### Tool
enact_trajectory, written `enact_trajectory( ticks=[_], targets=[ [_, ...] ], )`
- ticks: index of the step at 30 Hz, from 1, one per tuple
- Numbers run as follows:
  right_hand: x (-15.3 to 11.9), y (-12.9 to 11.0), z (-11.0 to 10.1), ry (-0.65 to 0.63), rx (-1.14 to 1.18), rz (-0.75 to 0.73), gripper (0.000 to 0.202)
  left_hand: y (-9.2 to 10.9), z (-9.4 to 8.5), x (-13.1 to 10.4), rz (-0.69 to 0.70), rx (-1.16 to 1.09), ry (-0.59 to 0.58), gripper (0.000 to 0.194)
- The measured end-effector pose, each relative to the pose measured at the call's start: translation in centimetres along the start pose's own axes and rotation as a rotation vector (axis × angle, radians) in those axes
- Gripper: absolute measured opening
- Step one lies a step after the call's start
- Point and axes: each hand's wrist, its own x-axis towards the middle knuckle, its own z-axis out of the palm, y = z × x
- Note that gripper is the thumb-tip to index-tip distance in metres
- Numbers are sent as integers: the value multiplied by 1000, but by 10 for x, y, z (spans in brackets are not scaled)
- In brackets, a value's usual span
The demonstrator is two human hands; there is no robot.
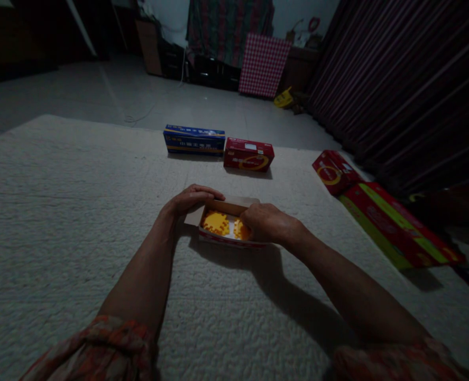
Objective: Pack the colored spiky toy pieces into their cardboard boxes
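An open cardboard box (228, 241) lies on a pale quilted surface (99, 211), its flaps folded out. Inside it are a yellow gear-shaped piece (215, 223) at the left and another yellow toothed piece (240, 230) nearer the right. My left hand (192, 200) rests on the box's back left edge and flap, fingers stretched out. Over the right end of the box, my right hand (269, 223) reaches in with its fingers bent together at the right yellow piece; the fingertips are hidden, so its hold cannot be made out.
Beyond the box stand a blue box (194, 142) and a red box (249, 155), side by side. Another red box (334, 172) and a long red and green box (396, 225) lie at the right. Dark curtains (401, 79) hang behind them.
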Motion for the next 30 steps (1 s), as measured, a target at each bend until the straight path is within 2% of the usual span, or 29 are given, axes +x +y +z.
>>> enact_trajectory(
  ticks=[5, 21, 30],
  targets=[
    [4, 5, 2, -22, -113, -73, 25, 1, 1, 0, 11, -14, -16, 21],
    [2, 1, 3, -21, -70, -82, 22, 1, 2, -1, 1, -3, 0, 22],
    [-6, -1, -6, -76, -32, -65, 23, 2, 2, -1, 14, -11, 2, 22]
  ],
)
